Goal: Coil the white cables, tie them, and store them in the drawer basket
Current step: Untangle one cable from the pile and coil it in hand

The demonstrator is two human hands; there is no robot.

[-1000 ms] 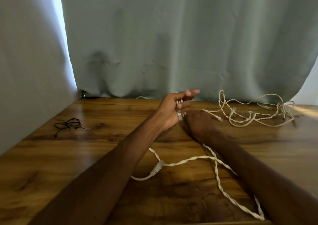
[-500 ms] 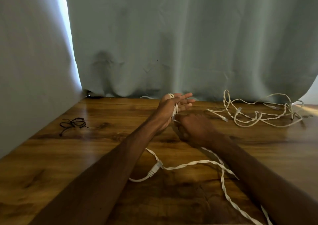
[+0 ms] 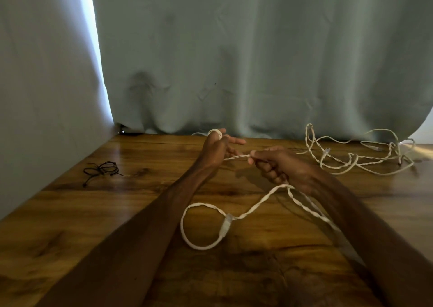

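Observation:
A white twisted cable runs taut between my two hands above the wooden table. My left hand stands upright with a turn of the cable wound over its thumb, the other fingers stretched out. My right hand pinches the cable a short way to the right, fingers curled round it. The cable's slack drops below my right hand, forms a loop with a connector on the table and trails off toward the lower right. A second tangle of white cables lies at the back right. No drawer basket is in view.
A small bundle of black ties lies on the table at the left. A grey-green curtain hangs along the back edge, and a pale wall closes the left side.
My right hand has pulled away to the right, stretching the cable taut from my left hand. The slack on the table has drawn into a rounder loop.

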